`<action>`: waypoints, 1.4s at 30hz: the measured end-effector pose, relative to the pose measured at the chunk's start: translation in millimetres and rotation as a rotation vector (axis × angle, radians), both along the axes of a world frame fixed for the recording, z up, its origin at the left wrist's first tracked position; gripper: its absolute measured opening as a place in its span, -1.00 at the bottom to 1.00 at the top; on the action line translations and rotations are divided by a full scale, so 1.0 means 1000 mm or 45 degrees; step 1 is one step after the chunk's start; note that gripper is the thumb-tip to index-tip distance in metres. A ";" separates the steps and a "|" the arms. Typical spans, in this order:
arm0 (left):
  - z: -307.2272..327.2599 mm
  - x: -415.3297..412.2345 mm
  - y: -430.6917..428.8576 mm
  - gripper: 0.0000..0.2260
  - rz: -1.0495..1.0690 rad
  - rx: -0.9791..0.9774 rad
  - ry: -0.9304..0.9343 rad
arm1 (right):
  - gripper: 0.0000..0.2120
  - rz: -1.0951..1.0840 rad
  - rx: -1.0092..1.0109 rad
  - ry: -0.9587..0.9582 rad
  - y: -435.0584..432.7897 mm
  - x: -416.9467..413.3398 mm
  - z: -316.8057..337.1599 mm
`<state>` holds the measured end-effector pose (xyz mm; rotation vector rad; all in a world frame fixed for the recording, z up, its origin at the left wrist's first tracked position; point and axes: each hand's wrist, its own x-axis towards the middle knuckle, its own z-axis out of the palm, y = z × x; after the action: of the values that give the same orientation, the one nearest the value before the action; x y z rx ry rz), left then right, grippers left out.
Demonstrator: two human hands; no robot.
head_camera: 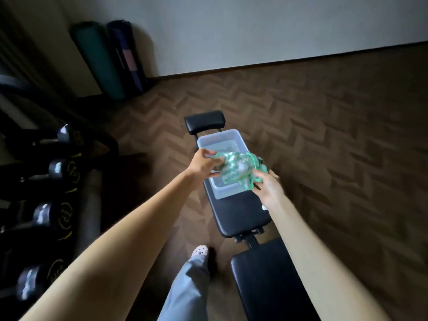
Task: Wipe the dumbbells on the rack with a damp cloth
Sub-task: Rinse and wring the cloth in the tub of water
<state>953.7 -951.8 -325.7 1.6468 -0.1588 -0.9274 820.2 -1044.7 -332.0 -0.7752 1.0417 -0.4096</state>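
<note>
Head view
Cloth: the green-and-white cloth (238, 169) is held bunched in the air just above the near half of the tub (220, 136). Its long axis runs left to right across the tub, and its right end droops toward the near rim.
Left hand: the left hand (203, 164) is at the tub's left side, its fingers and thumb curled round the cloth's left end.
Right hand: the right hand (269, 188) is at the tub's near right corner, its fingers pinching the cloth's right end.
Tub: clear plastic, standing on the black padded worktop (238, 214) with its long axis pointing away from the person.
Dumbbells: the dark dumbbells (62, 172) lie well left of the tub on the rack (97, 133). Their handles run left to right and their yellow-marked ends face the tub's side.
Mats: two rolled mats (99, 59) lean on the wall, far beyond the tub to its left.
Shoe: a pale shoe (201, 250) is on the wooden floor (324, 135), nearer than the tub.
</note>
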 end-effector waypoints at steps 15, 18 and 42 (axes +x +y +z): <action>-0.189 0.145 -0.169 -0.65 -0.217 0.327 -0.119 | -0.75 0.102 0.035 0.638 -0.141 0.150 -0.193; -0.241 0.151 -0.180 -0.65 -0.310 0.425 -0.241 | -0.75 0.276 -0.007 0.774 -0.153 0.158 -0.242; -0.330 0.169 -0.205 -0.76 -0.916 0.906 -0.696 | -0.75 0.966 -0.901 1.376 -0.176 0.166 -0.316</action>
<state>1122.9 -1156.4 -655.6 2.5664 -0.9296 -1.1009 986.7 -1220.3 -647.9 -2.0658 1.4725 0.4032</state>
